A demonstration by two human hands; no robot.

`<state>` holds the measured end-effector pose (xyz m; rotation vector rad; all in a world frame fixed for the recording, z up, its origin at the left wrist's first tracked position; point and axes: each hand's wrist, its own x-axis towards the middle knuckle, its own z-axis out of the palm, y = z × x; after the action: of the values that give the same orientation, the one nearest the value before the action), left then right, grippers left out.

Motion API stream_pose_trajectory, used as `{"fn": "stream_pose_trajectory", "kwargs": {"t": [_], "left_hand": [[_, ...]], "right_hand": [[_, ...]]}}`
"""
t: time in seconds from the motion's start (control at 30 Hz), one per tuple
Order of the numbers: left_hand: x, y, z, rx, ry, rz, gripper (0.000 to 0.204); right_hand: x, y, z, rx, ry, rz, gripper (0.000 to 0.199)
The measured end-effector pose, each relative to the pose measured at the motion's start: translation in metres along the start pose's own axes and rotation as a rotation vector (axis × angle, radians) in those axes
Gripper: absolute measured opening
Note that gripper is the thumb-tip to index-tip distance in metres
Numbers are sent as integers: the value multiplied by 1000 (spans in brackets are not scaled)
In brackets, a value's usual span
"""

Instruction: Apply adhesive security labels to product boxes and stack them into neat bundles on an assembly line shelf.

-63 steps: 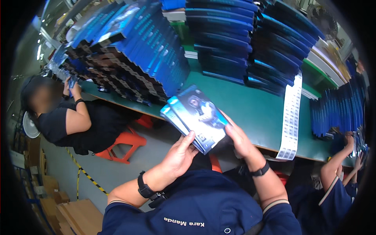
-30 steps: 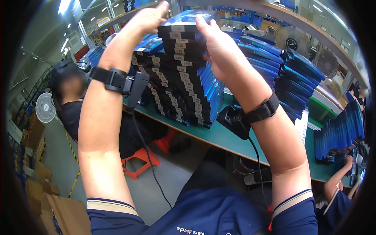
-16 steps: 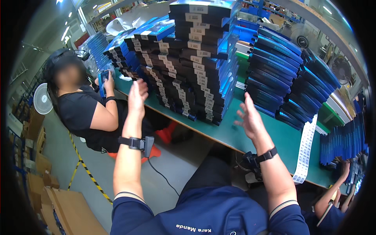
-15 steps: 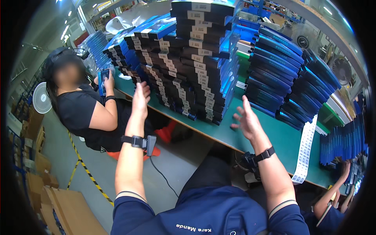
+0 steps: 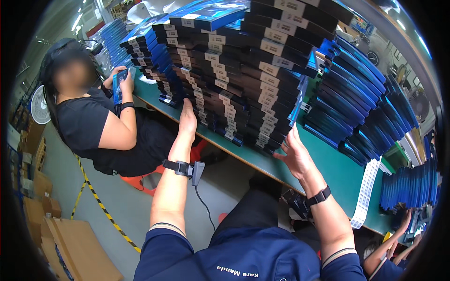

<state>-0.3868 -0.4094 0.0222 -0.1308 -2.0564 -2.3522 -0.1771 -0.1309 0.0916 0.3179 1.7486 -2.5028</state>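
Note:
A tall leaning stack of flat black and blue boxes (image 5: 248, 79) with white labels stands on the green table (image 5: 337, 173). My left hand (image 5: 188, 119) presses flat against the stack's left side, fingers together. My right hand (image 5: 294, 152) rests open against the stack's lower right corner. Neither hand holds anything. A wrist strap with a small black device and cable (image 5: 185, 168) sits on my left forearm, a black watch (image 5: 319, 195) on my right.
More stacks of blue boxes (image 5: 361, 98) fill the table to the right. A strip of white labels (image 5: 365, 192) hangs over the table edge. A seated person in black (image 5: 101, 126) at the left holds a blue box. Cardboard boxes (image 5: 75, 243) lie on the floor lower left.
Two seconds ago I held blue boxes in both hands, then lifted them onto the stack. Both hands have since come down and now press the stack's sides.

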Motion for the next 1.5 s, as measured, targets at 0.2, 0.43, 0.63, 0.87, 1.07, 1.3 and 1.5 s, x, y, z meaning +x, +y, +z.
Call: {"fn": "stream_pose_trajectory", "kwargs": {"t": [0.2, 0.43, 0.63, 0.87, 1.07, 1.3, 1.5], "left_hand": [[-4, -6, 12, 7, 151, 106, 82], [-23, -6, 46, 38, 320, 252, 76], [-1, -36, 11, -262, 184, 305, 75], [-57, 16, 62, 74, 470, 501, 61], [-163, 72, 137, 203, 132, 1142, 58], [-225, 46, 258, 88, -787, 632, 55], [-270, 71, 385, -82, -1286, 359, 55]], "right_hand": [[4, 5, -1, -3, -47, -15, 92], [9, 11, -4, 19, -21, -27, 96], [18, 24, 14, 39, -81, -39, 100], [44, 44, 0, -8, -31, -174, 97], [27, 55, 1, 175, -98, -94, 96], [-71, 58, -105, 253, 160, -171, 84], [-233, 20, -186, 105, 582, -270, 70]]}}
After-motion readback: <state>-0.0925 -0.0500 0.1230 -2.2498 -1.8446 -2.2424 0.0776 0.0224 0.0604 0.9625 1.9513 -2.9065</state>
